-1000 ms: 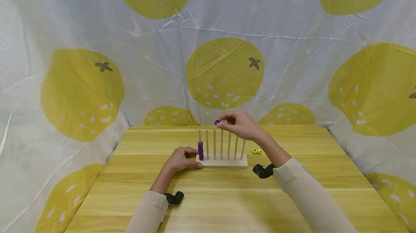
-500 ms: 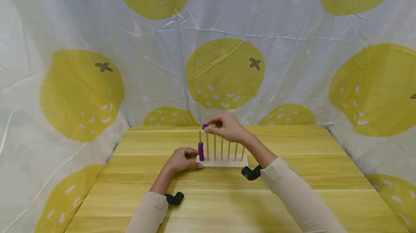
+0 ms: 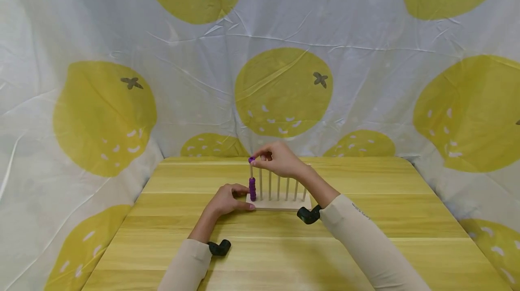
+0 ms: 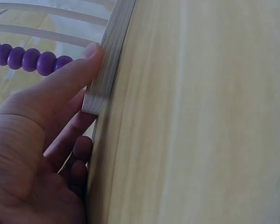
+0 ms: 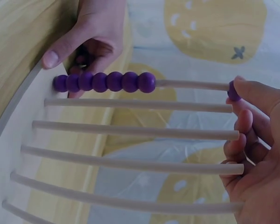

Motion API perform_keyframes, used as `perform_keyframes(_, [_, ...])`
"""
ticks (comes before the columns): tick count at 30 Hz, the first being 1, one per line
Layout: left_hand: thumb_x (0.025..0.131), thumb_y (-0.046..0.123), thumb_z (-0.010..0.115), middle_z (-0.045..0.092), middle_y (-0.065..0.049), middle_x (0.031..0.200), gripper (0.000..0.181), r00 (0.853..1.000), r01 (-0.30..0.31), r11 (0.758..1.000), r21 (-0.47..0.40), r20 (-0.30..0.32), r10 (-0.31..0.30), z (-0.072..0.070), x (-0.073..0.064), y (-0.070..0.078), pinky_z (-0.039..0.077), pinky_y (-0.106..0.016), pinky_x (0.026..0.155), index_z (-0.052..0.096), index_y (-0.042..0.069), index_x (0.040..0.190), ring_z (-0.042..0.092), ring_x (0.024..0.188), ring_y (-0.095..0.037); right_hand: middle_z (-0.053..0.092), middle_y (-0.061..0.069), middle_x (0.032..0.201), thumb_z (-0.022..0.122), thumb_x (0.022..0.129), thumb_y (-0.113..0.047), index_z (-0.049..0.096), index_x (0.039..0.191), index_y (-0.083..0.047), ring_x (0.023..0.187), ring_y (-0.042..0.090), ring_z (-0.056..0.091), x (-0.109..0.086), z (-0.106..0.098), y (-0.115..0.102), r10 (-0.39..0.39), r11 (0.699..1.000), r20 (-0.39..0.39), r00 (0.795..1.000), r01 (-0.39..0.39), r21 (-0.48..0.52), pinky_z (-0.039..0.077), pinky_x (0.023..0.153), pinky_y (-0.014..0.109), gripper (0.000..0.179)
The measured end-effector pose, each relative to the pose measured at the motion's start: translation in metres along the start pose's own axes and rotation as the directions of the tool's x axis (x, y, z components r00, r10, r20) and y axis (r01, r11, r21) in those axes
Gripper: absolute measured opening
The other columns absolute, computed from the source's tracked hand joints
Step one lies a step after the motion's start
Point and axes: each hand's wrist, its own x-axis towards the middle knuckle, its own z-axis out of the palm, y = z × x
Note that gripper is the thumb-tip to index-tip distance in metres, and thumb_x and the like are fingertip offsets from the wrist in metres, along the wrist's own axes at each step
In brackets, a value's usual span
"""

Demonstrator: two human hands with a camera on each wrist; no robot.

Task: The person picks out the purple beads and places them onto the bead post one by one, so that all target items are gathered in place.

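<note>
A pale wooden bead rack (image 3: 280, 203) with a row of upright rods stands on the table. Several purple beads (image 3: 253, 190) are stacked on its leftmost rod, also seen as a purple row (image 5: 105, 82) in the right wrist view. My left hand (image 3: 228, 200) grips the left end of the base (image 4: 109, 60), thumb on the front edge and fingers behind. Between thumb and fingertip, my right hand (image 3: 280, 161) pinches one purple bead (image 5: 233, 91) at the top of that same rod. Whether the rod's tip is inside the bead's hole cannot be told.
The wooden table (image 3: 183, 264) reaches back to a hanging cloth (image 3: 203, 79) printed with yellow fruit. Black wrist cameras (image 3: 309, 214) sit at both cuffs. My right forearm (image 3: 318, 187) crosses in front of the rack's right side.
My right hand has moved left with the purple bead, from above the middle rods to the leftmost rod's top. The two yellow beads are now hidden behind the forearm. My left hand keeps its place.
</note>
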Motion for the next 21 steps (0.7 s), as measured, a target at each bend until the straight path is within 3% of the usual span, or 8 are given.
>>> perform_keyframes(13, [0.073,0.036,0.095,0.077,0.0,0.115,0.049,1.0,0.002,1.0,0.002,-0.017,-0.002,0.001,-0.001,0.002,0.055,-0.044,0.097,0.079,0.019,0.116,0.07,0.106,-0.018,0.063,-0.001,0.081,0.074,0.097,-0.031,0.079,0.115,-0.011,0.067,0.013,0.048,-0.002,0.001,0.001,0.003,0.999,0.033,0.999,-0.002,-0.043,0.04,0.062,0.025,0.027])
perform_keyframes(21, [0.071,0.036,0.096,0.077,0.001,0.114,0.05,1.0,0.01,1.0,0.007,-0.023,-0.01,0.0,-0.001,0.001,0.055,-0.041,0.095,0.079,0.019,0.115,0.069,0.104,-0.016,0.062,0.0,0.084,0.073,0.098,-0.032,0.077,0.118,-0.012,0.069,0.015,0.048,-0.01,-0.015,0.005,0.022,0.999,0.012,1.0,-0.022,-0.028,0.041,0.064,0.028,0.029])
